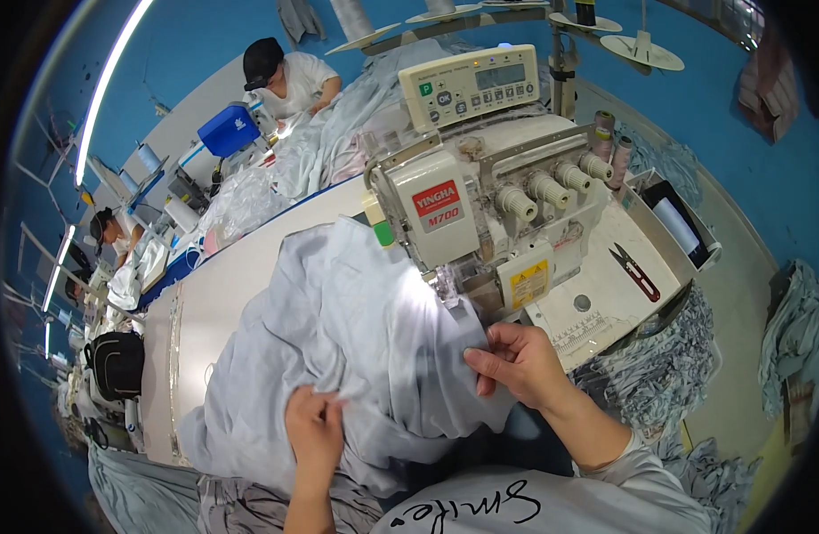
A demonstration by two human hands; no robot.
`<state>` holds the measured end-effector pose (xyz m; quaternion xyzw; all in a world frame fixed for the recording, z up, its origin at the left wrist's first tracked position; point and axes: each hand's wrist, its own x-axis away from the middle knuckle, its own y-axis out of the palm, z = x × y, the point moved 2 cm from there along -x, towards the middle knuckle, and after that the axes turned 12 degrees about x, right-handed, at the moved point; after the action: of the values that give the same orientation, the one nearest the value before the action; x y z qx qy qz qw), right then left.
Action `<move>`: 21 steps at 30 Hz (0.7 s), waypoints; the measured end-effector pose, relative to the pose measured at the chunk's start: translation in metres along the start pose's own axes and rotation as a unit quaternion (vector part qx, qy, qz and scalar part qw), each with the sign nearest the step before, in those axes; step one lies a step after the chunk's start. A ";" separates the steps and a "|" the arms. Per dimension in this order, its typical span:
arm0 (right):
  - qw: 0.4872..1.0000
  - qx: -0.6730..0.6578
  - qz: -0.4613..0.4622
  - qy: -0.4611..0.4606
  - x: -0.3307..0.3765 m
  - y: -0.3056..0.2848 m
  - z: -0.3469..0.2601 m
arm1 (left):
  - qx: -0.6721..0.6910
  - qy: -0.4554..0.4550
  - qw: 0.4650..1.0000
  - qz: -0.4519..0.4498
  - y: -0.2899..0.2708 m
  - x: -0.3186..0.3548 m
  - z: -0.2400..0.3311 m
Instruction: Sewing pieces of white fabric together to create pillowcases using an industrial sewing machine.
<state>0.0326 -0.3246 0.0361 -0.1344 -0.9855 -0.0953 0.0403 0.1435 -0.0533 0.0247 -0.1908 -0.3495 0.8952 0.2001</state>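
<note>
Sewing lkd underway to me, amt remaining unclear: ctr frame, grey cloth sat at machine, R hand pinching its edge, L hand curled, couldn't tell if gripping.

Person's in lt-grey shirt w/ blk cursive lettering, short R sleeve, bare R forearm & fingers.

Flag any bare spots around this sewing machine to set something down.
Biggest: white tabletop left of the grey cloth. Smaller: white side plate between the machine and the red-handled snips. Crowded: the front, where cloth bunches, the right hand pinches its edge and the left hand is at its near side.
</note>
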 end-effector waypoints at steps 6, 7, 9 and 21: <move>1.000 -0.005 -0.001 -0.019 -0.001 0.000 0.000 | 0.018 0.142 0.934 0.326 -0.048 -0.066 -0.002; 1.000 -0.011 0.000 -0.016 -0.001 0.002 -0.001 | 0.007 0.148 0.927 0.346 -0.059 -0.076 0.007; 1.000 -0.016 0.003 -0.011 0.000 0.002 -0.001 | -0.006 0.183 0.909 0.375 -0.078 -0.100 0.024; 0.999 -0.031 -0.007 -0.005 0.000 -0.001 -0.002 | 0.006 0.232 0.875 0.425 -0.164 -0.221 0.063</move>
<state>0.0326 -0.3262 0.0383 -0.1293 -0.9832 -0.1251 0.0302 0.3375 -0.0860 0.2280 -0.5221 -0.1730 0.8261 -0.1226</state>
